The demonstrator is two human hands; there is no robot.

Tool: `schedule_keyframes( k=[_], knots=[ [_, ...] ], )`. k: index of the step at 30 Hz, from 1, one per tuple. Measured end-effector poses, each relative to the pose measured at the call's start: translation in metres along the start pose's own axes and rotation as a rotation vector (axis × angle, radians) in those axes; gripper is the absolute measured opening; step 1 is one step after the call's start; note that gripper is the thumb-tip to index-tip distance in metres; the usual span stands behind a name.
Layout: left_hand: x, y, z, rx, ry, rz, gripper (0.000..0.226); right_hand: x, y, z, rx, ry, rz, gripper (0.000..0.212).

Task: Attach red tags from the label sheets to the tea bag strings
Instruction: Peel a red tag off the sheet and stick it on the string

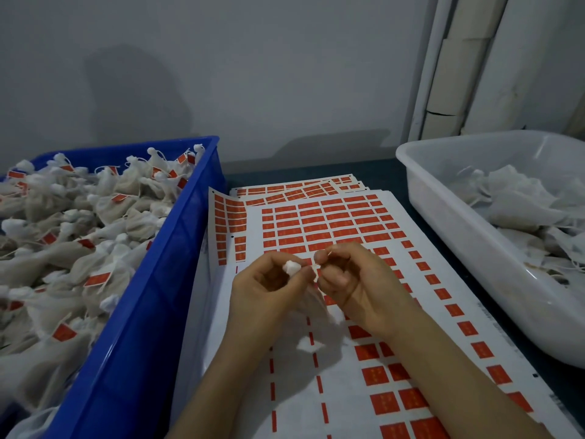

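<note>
Forearms reach over the label sheet [294, 407]. The left hand [269, 286] pinches a tea bag [292, 267] by its knot, and the right hand [354, 280] pinches its string [315, 273]. The thin string could slip free, leaving a tag [375, 375] stuck crooked.

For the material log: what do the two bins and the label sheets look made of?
Blue bin: likely moulded plastic, glossy; glare streaks its wall. White tub: smooth plastic, slightly translucent; its rim shines. Label sheets: probably paper, matte white backing carrying red stickers; one edge curls.
</note>
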State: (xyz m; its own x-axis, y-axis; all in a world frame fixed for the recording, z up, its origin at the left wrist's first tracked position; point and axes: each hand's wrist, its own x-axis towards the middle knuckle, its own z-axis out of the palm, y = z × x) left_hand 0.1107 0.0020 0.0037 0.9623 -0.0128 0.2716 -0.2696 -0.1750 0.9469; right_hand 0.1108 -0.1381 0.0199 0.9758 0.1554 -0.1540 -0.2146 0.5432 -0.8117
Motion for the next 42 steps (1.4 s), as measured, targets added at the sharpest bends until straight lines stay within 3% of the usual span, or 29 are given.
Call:
schedule_keyframes(
  k=[8, 12, 14, 16, 19, 26, 32, 37, 42],
  knots=[
    [-0.001, -0.003, 0.002, 0.093, -0.024, 0.025, 0.019, 0.003, -0.001, 0.001, -0.003, 0.038, -0.105, 0.019],
    [0.000, -0.004, -0.004, 0.093, -0.138, -0.105, 0.015, 0.000, 0.000, -0.002, -0.337, 0.085, -0.212, 0.034],
    [0.000, -0.005, -0.007, 0.127, -0.202, -0.185, 0.019, -0.002, 0.002, -0.003, -0.479, 0.086, -0.252, 0.025],
    [0.000, -0.005, -0.009, 0.052, -0.205, -0.248, 0.043, -0.003, 0.003, -0.003, -0.565, 0.079, -0.268, 0.017],
    [0.002, -0.001, -0.011, 0.032, -0.316, -0.234, 0.027, -0.001, 0.003, -0.003, -0.676, 0.095, -0.323, 0.012],
    [0.010, 0.002, -0.030, -0.293, -0.314, -0.329, 0.015, 0.004, 0.011, -0.010, -0.997, 0.225, -0.317, 0.010],
    [0.012, 0.006, -0.038, -0.740, -0.387, -0.425, 0.008, 0.008, 0.031, -0.014, -1.454, 0.110, -0.196, 0.035],
    [0.011, 0.007, -0.040, -0.950, -0.516, -0.385, 0.029, 0.005, 0.038, -0.013, -1.499, 0.164, -0.199, 0.040],
    [0.014, 0.006, -0.045, -1.097, -0.447, -0.301, 0.028, -0.001, 0.033, -0.020, -1.460, 0.053, -0.092, 0.052]
  ],
)
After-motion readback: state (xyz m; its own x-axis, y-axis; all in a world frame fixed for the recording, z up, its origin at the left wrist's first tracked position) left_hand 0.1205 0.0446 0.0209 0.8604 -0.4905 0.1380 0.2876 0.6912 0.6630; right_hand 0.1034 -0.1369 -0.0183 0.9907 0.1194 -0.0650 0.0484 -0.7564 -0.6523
